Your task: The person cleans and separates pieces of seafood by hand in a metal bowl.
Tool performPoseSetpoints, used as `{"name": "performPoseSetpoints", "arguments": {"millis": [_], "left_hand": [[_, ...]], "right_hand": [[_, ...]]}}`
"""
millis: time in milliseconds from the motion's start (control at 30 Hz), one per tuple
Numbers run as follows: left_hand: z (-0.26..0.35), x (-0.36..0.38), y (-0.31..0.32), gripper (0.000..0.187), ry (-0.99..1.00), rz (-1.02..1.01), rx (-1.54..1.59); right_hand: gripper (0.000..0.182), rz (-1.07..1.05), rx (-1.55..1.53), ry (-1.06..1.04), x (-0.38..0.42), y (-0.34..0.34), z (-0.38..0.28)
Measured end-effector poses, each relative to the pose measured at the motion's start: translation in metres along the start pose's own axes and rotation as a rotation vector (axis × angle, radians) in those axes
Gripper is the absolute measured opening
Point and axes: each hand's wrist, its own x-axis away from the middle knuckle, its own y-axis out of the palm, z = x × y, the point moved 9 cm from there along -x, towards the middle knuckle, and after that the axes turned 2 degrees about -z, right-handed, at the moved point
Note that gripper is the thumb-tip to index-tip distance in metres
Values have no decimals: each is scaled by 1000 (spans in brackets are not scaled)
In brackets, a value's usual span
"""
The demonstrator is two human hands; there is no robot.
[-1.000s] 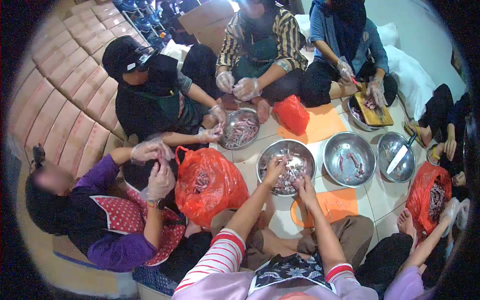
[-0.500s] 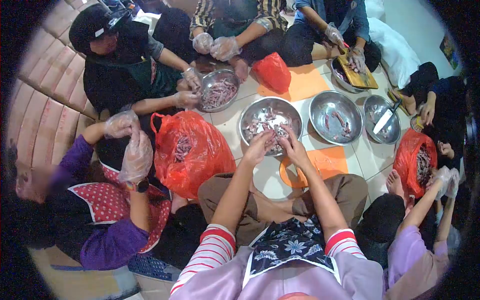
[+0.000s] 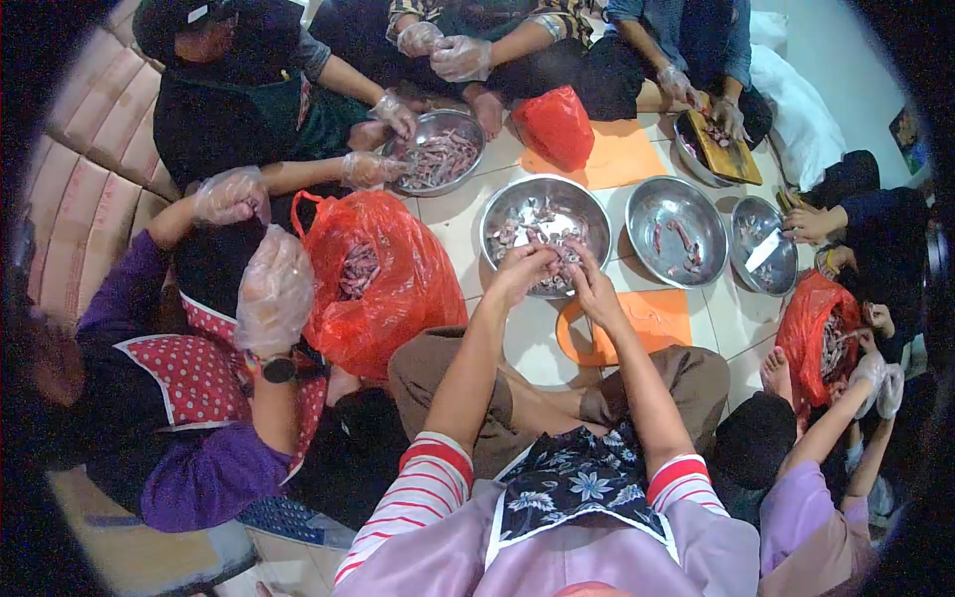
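Observation:
Over the near side of a steel bowl [image 3: 487, 231], my bare left hand [image 3: 525, 273] has its fingers drawn together in a pinch. My bare right hand [image 3: 591, 283] faces it closely, thumb and fingers curled inward. What lies between the fingertips is too small and partly hidden to make out. Inside the bowl are small pale pink and greyish pieces [image 3: 542, 211], seemingly raw meat. Just right of it stands a second steel bowl [image 3: 652, 199] with a few reddish pieces. An orange cutting board [image 3: 657, 316] lies on the floor below the bowls.
A red plastic bag [image 3: 408, 289] full of pinkish pieces stands at left, another red bag [image 3: 796, 323] at right. A co-worker's hand is by a knife [image 3: 762, 251] in a smaller bowl. Gloved co-workers sit around, one over a wooden board [image 3: 731, 159].
My hands have gone from loosely spread fingers to a pinch, closer together. At right, a co-worker's hand has reached the knife handle. The camera view has shifted slightly.

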Motion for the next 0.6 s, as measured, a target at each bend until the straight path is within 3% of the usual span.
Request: {"name": "performPoseSetpoints", "arguments": {"millis": [100, 500, 600], "left_hand": [[-6, -1, -1, 11, -37, -2, -2], [-13, 2, 3, 12, -46, 16, -92], [-9, 6, 11, 10, -103, 6, -21]], "right_hand": [[33, -42, -83, 148, -1, 9, 10], [28, 33, 54, 228, -12, 12, 29], [26, 115, 51, 108, -17, 9, 34]]}}
